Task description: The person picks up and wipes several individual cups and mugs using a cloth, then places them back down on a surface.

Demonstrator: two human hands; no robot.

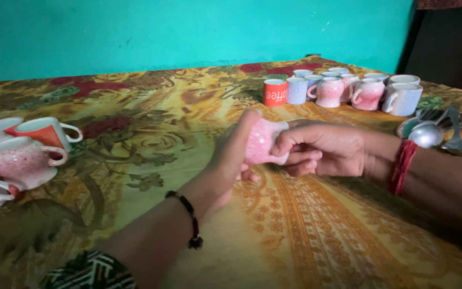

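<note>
left hand (231, 155): centre of frame, palm against the near side of pink speckled cup (262, 140), fingers curled round it; black bead bracelet (191, 219) on the wrist.
right hand (322, 150): right of centre, fingers (287, 143) pinching the cup's far side, thumb underneath; red thread band (401, 166) on the wrist.
pink speckled cup: held between both hands, tipped on its side, lifted just above the counter (306, 235).
counter: covered with yellow floral cloth, red flowers toward the upper edge.
upper right: cluster of mugs, incl. orange mug (275, 92), pale blue mug (297, 90), two pink speckled mugs (330, 92), white-blue mug (403, 98).
far right: steel spoons (428, 134) in a loose pile, near the right wrist.
left edge: second mug group, pink speckled mug (21, 159) in front, orange-and-white mug (46, 132) behind, well apart from the hands.
background: teal wall (188, 32).
</note>
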